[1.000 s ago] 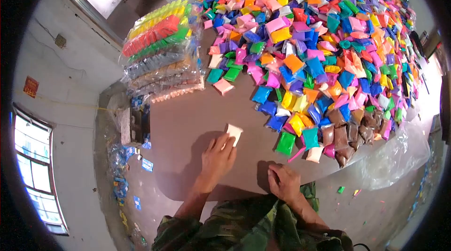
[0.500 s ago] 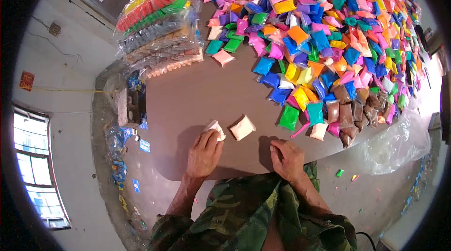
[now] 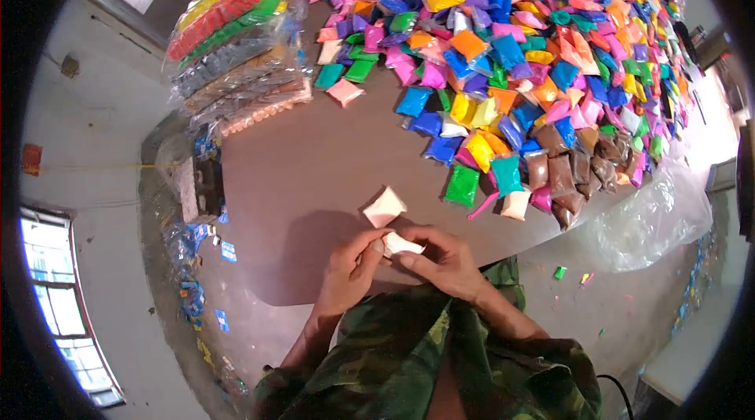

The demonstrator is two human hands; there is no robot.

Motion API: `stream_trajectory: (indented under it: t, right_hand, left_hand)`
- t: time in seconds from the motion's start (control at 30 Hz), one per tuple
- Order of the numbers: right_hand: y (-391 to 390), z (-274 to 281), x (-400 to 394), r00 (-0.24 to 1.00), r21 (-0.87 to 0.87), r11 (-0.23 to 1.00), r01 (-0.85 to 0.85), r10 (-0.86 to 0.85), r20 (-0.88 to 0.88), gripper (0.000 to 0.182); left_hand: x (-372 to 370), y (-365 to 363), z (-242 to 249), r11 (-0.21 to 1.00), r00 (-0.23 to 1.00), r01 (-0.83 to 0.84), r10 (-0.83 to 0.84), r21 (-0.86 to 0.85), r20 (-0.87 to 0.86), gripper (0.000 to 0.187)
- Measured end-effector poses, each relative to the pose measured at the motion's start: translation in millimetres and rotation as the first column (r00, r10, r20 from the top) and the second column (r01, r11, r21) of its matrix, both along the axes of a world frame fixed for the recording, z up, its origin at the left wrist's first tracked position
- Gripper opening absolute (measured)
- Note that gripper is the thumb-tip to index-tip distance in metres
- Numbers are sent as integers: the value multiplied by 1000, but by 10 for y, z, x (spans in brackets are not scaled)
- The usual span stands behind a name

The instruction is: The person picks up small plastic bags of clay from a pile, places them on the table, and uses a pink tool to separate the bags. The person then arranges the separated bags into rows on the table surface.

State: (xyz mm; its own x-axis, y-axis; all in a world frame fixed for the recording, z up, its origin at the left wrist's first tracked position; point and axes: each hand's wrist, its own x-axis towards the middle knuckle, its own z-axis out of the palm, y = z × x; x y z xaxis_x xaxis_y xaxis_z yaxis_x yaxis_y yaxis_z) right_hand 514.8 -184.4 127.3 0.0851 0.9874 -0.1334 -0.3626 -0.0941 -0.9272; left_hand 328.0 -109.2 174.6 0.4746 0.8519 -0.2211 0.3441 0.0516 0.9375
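Observation:
Between my two hands, close to the table's near edge, is a small pale cream packet [image 3: 403,245]. My left hand [image 3: 351,267] pinches its left end, and my right hand [image 3: 444,263] grips its right side with thumb and fingers. Parts of the packet are hidden behind the fingers. Just beyond the hands, a second pale cream packet [image 3: 384,207] lies flat on the brown table [image 3: 291,184].
A large heap of coloured packets [image 3: 503,50] covers the table's far and right side. Stacked bagged packets [image 3: 236,42] stand at the far left. A clear plastic bag [image 3: 661,215] hangs over the right edge. Litter lies on the floor at left.
My left hand has lifted the packet and brought it towards my body. My right hand has moved left and taken hold of it too. The camera view has shifted slightly.

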Motion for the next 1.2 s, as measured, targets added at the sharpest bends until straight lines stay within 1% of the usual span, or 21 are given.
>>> stream_trajectory:
  t: [0.07, 0.1, 0.2, 0.23, 0.33, 0.43, 0.53, 0.63, 0.73, 0.8, 0.83, 0.93, 1.03, 1.13, 1.2]
  right_hand:
    - [-36, -122, 35, 975, -38, 999, -30, 37, 220, 27]
    - [-19, -160, 12, 974, 33, 999, 18, -25, 224, 23]
    - [-45, -155, 64, 970, 57, 998, -26, 11, 244, 25]
    - [-53, -176, 77, 960, 91, 995, -36, 9, 280, 26]
    - [-77, -101, 76, 973, -2, 999, -34, 33, 227, 23]
    - [-82, -136, 63, 975, -59, 998, -9, 22, 221, 22]
    - [-93, -145, 109, 991, -109, 992, -58, 70, 114, 22]
    - [-63, -246, 158, 936, 139, 986, -90, 37, 349, 24]
    - [-52, -115, 143, 946, 10, 998, -57, 51, 320, 20]
    - [-13, -207, 83, 999, -52, 999, -6, 8, 35, 18]
    - [1, -236, 60, 994, -89, 996, 12, -22, -109, 18]
    - [3, -205, 203, 978, -164, 964, -210, 207, -34, 22]
    - [-26, -275, 78, 990, -154, 979, -132, 121, -79, 21]
    - [-83, -212, 107, 999, -88, 996, -23, 26, 37, 20]
    - [-119, -220, 124, 991, -71, 997, -10, 20, 133, 19]
  left_hand:
    - [26, -34, 41, 997, 997, 52, -48, 61, -57, 27]
    - [51, -49, 0, 992, 999, 40, -38, 116, -21, 27]
    - [33, -72, -179, 998, 998, -60, 60, -4, -15, 24]
    - [42, -47, -205, 999, 999, -51, 51, 5, -4, 22]
    - [108, -30, -115, 998, 995, -55, 55, 6, -85, 21]
    - [121, -37, -278, 977, 995, -41, 59, 209, -81, 23]
    - [172, -55, -269, 995, 997, -80, 80, 55, 10, 22]
    - [119, 13, -236, 999, 995, 44, -45, -17, -91, 20]
    - [84, 6, -251, 998, 994, 48, -45, 27, -98, 19]
    - [101, -29, -229, 997, 997, -30, 35, 74, -65, 19]
    - [117, -50, -222, 993, 996, -68, 73, 95, -46, 19]
    - [135, -93, -258, 969, 987, -150, 158, 195, -28, 18]
    - [189, -121, -295, 944, 980, -164, 188, 287, -58, 17]
    - [186, -121, -295, 956, 990, -105, 127, 273, -64, 17]
    - [166, -103, -304, 985, 995, -93, 98, 144, -28, 18]
